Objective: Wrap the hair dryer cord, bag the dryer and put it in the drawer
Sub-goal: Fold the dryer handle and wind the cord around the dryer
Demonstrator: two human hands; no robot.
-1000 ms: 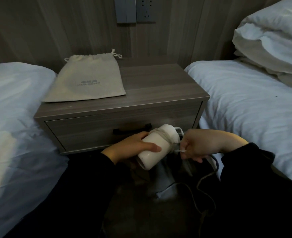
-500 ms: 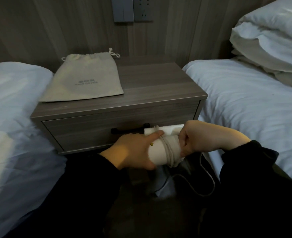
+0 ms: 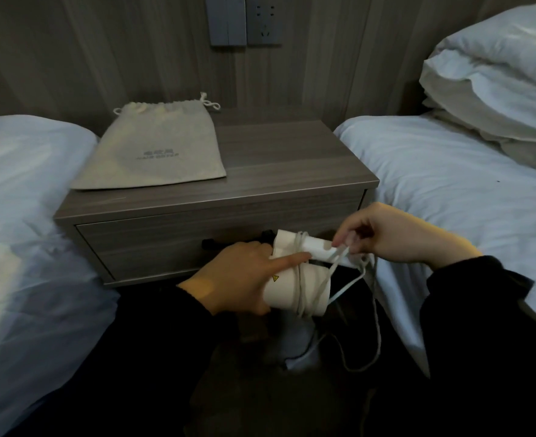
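A white folded hair dryer (image 3: 287, 288) is held low in front of the nightstand drawer (image 3: 153, 244). My left hand (image 3: 238, 279) grips its barrel, with the index finger stretched across the coils. Its pale cord (image 3: 375, 326) is looped a few times around the body; the rest hangs in a loop toward the dark floor. My right hand (image 3: 395, 234) pinches the cord just right of the folded handle. A beige drawstring bag (image 3: 156, 149) lies flat on the left part of the nightstand top. The drawer is closed, and its dark handle (image 3: 211, 244) is partly hidden by the dryer.
The grey wooden nightstand (image 3: 291, 171) stands between two beds with white sheets (image 3: 24, 216) (image 3: 449, 184). White pillows (image 3: 496, 74) are stacked at the upper right. A wall switch and socket panel (image 3: 246, 20) is mounted above the nightstand.
My right hand has lifted away from the dryer body, drawing the cord up and to the right. The dryer's folded handle shows more. My left hand keeps its hold.
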